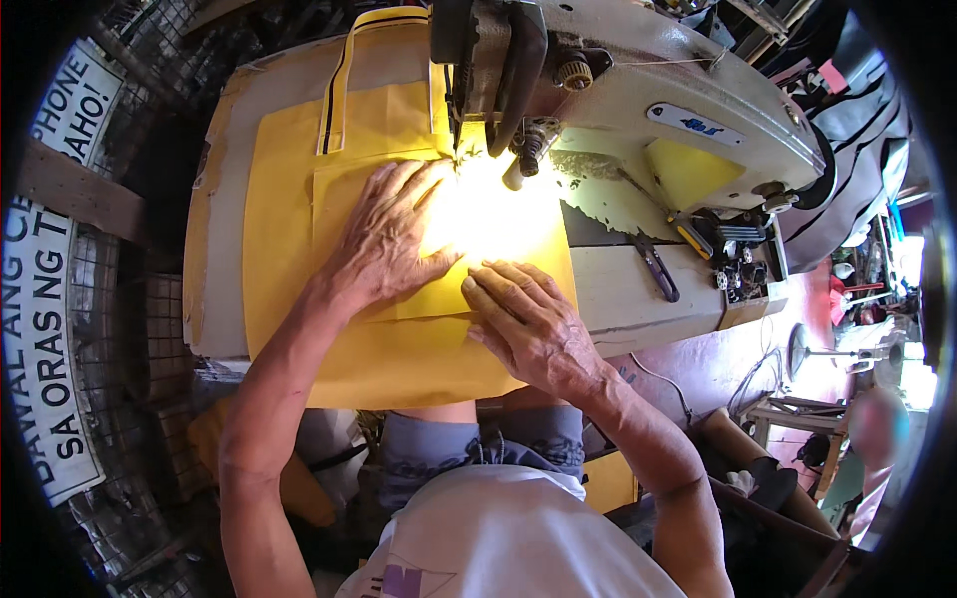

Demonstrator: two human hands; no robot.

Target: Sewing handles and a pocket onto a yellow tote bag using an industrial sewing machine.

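Note:
A yellow fabric panel (419, 354) with a pocket-like layer on it lies across the sewing machine table, its near edge hanging over my lap. At its far side a yellow strap (339, 85) with a dark stripe forms a loop. My left hand (394, 229) rests flat on the panel, fingers spread, fingertips close to the needle area. My right hand (523, 319) lies on the fabric just nearer to me, fingers stretched out and side by side. The sewing machine (648, 90) stands over the far part of the panel. Its bright lamp washes out the cloth beneath the needle.
Right of the panel, dark-handled scissors or snips (656, 271) and a yellow cutter (691, 236) lie on the table. Small metal parts (740, 274) sit in a tray at the table's right end. Signs (50, 349) hang on wire mesh at left. Another person (872, 439) is at far right.

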